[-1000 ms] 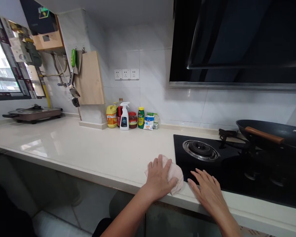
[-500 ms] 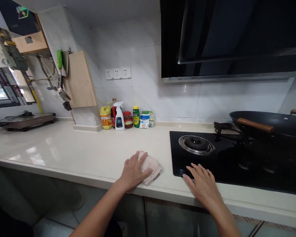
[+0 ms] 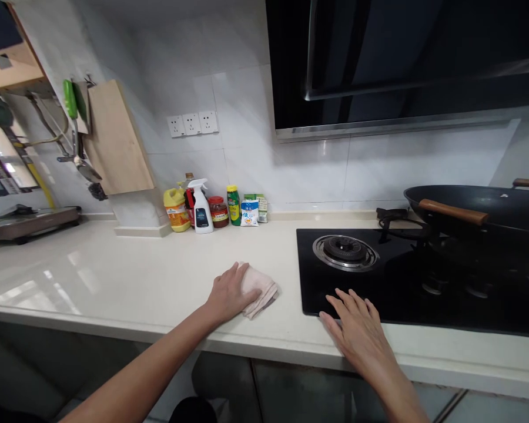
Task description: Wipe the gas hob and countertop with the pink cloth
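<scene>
My left hand (image 3: 230,295) is pressed over a folded pale pink cloth (image 3: 261,289), its thumb and fingers gripping the cloth's left side. The cloth lies flat on the white countertop (image 3: 171,276), left of the black gas stove (image 3: 335,291). My right hand (image 3: 359,326) has its fingers spread and holds nothing. Its fingertips are over the stove's front left edge, in front of the left burner (image 3: 345,251); whether they touch the glass I cannot tell.
Along the back wall stand a yellow jug (image 3: 176,210), a white spray bottle (image 3: 201,208), a red-lidded jar (image 3: 218,212), a green bottle (image 3: 233,205) and a white-and-blue packet (image 3: 249,214). A large wok (image 3: 476,202) sits on the right burner, under a black range hood (image 3: 401,59).
My left hand and the cloth have slid slightly back and left over the counter. The right hand stays spread at the stove's edge. The camera view has shifted a little to the right.
</scene>
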Tool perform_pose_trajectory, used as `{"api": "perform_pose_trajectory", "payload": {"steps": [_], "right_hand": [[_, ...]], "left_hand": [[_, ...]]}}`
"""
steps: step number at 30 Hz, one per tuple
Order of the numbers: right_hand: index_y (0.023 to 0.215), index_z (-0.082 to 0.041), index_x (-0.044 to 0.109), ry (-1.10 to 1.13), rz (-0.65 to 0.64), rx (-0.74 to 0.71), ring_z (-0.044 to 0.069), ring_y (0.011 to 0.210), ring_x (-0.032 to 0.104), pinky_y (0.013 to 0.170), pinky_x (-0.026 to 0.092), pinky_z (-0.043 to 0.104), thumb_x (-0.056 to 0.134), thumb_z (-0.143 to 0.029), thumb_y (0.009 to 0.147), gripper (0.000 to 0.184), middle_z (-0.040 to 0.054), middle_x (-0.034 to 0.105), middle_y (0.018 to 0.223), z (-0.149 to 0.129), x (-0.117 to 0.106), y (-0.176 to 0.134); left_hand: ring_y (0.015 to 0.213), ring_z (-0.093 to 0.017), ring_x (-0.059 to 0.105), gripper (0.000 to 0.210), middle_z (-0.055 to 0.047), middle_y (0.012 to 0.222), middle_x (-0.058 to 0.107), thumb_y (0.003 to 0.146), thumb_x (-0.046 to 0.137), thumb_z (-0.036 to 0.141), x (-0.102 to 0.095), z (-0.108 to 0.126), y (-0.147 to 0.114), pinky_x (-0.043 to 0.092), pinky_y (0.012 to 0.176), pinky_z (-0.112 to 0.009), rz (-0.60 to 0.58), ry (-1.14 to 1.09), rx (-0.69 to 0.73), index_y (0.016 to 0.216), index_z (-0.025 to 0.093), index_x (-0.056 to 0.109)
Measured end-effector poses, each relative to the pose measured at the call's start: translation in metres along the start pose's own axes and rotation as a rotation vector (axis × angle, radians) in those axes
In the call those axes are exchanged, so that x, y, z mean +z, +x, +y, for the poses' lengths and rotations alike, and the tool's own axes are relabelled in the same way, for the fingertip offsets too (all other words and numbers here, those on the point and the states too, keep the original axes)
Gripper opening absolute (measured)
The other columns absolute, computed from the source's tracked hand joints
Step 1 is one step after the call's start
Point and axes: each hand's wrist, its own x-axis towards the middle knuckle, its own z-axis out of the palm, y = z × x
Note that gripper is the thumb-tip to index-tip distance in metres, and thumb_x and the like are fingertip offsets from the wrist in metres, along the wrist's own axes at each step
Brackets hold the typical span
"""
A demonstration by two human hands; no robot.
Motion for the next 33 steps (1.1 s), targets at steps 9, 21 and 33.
{"api": "perform_pose_trajectory", "payload": {"steps": [9, 21, 33], "right_hand": [[0.128, -0.020, 0.067, 0.000, -0.009, 0.000, 0.037, 0.137, 0.043, 0.111, 0.030, 0.059, 0.045, -0.048, 0.098, 0.047, 0.0118, 0.057, 0.142, -0.001, -0.003, 0.002], [0.129, -0.021, 0.066, 0.005, -0.007, 0.014, 0.035, 0.136, 0.043, 0.112, 0.030, 0.057, 0.045, -0.047, 0.098, 0.045, 0.0101, 0.058, 0.141, -0.003, -0.005, 0.002], [0.128, -0.021, 0.067, 0.032, 0.003, 0.016, 0.036, 0.137, 0.044, 0.112, 0.029, 0.058, 0.044, -0.048, 0.098, 0.046, 0.0106, 0.059, 0.141, -0.003, -0.005, 0.001]], "left_hand": [[0.128, -0.040, 0.049, 0.078, -0.019, 0.148, 0.042, 0.086, 0.046, 0.071, 0.021, 0.062, 0.081, 0.035, 0.105, -0.053, -0.041, 0.002, -0.049, 0.146, 0.022, 0.037], [0.133, -0.033, 0.047, 0.071, -0.014, 0.150, 0.045, 0.086, 0.054, 0.060, -0.010, 0.070, 0.014, 0.037, 0.108, -0.045, -0.137, -0.074, 0.204, 0.144, 0.022, 0.040], [0.147, -0.032, 0.033, 0.072, -0.009, 0.160, 0.037, 0.087, 0.049, 0.047, -0.037, -0.023, -0.009, 0.032, 0.113, -0.052, -0.239, 0.008, 0.036, 0.154, 0.030, 0.030]]}}
